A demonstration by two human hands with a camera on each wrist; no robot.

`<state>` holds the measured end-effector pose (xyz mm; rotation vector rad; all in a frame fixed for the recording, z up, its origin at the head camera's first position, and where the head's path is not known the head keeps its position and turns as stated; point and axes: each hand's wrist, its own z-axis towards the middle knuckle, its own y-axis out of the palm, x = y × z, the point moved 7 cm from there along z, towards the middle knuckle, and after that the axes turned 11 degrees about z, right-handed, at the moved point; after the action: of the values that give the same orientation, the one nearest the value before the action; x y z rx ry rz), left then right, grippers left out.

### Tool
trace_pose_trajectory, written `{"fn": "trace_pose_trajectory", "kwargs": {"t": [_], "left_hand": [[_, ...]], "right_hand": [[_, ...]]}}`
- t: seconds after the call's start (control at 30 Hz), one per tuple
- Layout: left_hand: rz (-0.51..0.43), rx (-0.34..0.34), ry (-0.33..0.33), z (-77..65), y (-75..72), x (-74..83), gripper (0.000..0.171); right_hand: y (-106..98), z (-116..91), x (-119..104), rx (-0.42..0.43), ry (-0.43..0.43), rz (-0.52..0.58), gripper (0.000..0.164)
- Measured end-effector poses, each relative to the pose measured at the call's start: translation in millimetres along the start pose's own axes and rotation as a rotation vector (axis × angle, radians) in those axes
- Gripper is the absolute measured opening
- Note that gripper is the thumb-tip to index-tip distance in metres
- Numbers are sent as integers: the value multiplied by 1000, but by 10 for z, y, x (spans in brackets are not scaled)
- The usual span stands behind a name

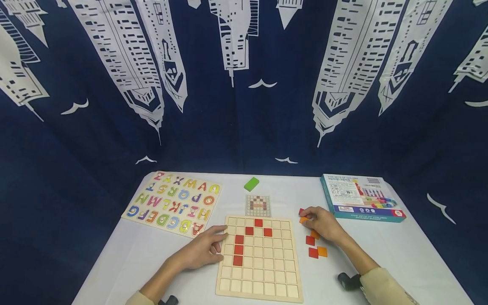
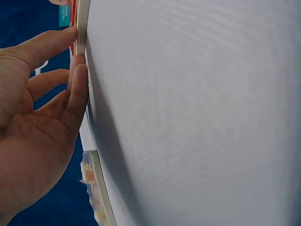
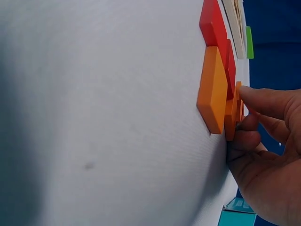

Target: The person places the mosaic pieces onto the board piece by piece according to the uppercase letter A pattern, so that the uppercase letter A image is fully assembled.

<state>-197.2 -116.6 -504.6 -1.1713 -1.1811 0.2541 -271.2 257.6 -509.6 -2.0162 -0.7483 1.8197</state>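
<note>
Mid-table (image 1: 126, 254) on head cam: grid board (image 1: 264, 264) lies flat, red squares (image 1: 238, 250) on it; left wrist gives me only its edge. Left hand (image 1: 200, 250) touches the left edge, fingers spread. Right of it, right hand (image 1: 324, 223) has fingertips at an orange tile (image 1: 303, 220); can't tell if pinched. Only right wrist shows me tile thickness.

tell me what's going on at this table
A person is working with a wooden grid board, which holds six red tiles. Their left hand touches its left edge, while their right hand pinches an orange tile to the board's right. More loose tiles lie nearby, and a pattern card sits beyond the board.
</note>
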Motion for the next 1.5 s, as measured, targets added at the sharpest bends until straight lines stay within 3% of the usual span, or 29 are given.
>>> {"fn": "trace_pose_trajectory", "kwargs": {"t": [0.97,1.5], "left_hand": [[12,11,5,3,2,-10,65],[13,7,18,0,-8,14,65]], "right_hand": [[32,-8,-20,7,2,13,30],[31,-44,-81,38,-55,-78,23]]}}
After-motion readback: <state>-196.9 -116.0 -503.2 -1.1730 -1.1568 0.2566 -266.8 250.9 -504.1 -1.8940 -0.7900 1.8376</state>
